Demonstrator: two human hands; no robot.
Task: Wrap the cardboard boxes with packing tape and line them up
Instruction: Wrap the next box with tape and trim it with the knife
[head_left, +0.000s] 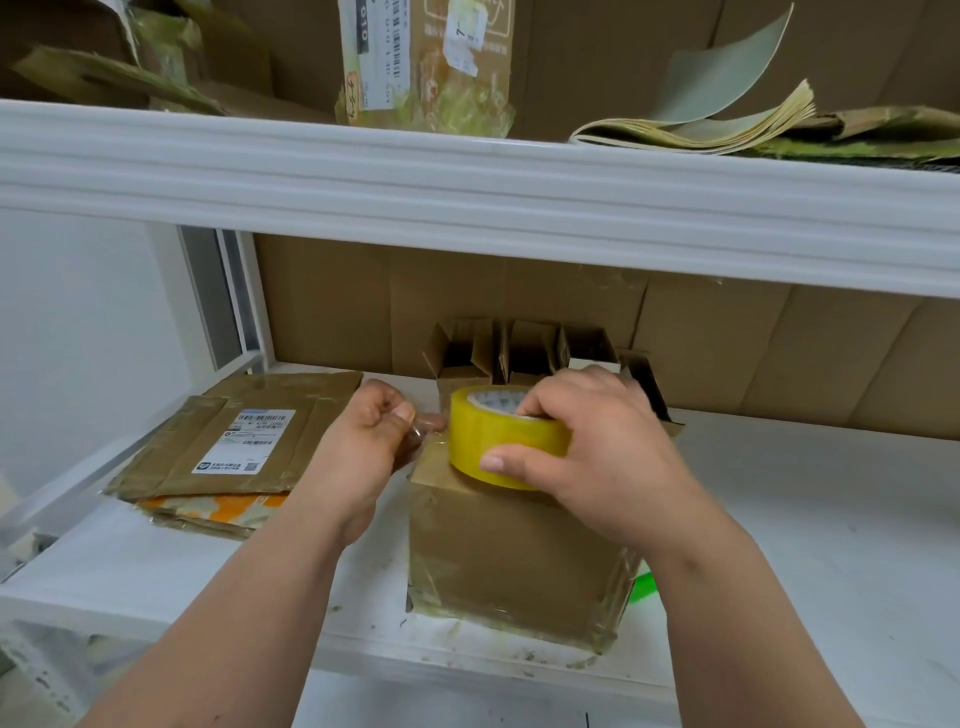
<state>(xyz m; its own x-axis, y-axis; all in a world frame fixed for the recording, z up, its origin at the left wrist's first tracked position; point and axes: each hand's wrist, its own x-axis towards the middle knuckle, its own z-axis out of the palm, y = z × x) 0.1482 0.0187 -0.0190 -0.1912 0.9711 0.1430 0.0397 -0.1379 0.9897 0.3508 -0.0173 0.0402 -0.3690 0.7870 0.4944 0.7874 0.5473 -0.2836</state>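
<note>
A brown cardboard box (514, 561), glossy with tape, stands on the white shelf (810, 519) in front of me. On its top rests a yellow roll of packing tape (496, 436), gripped by my right hand (597, 447) with fingers inside the core and the thumb on the outer side. My left hand (369, 441) is just left of the roll and pinches the clear free end of the tape (428, 423) between thumb and fingers. Behind the box stand several small open cardboard boxes (519, 353) with flaps up.
Flattened cardboard with a shipping label (234, 441) lies at the left of the shelf on an orange-and-white piece. A green object (643, 587) peeks out to the right of the box. The upper shelf edge (467, 182) hangs overhead, holding cardboard and paper.
</note>
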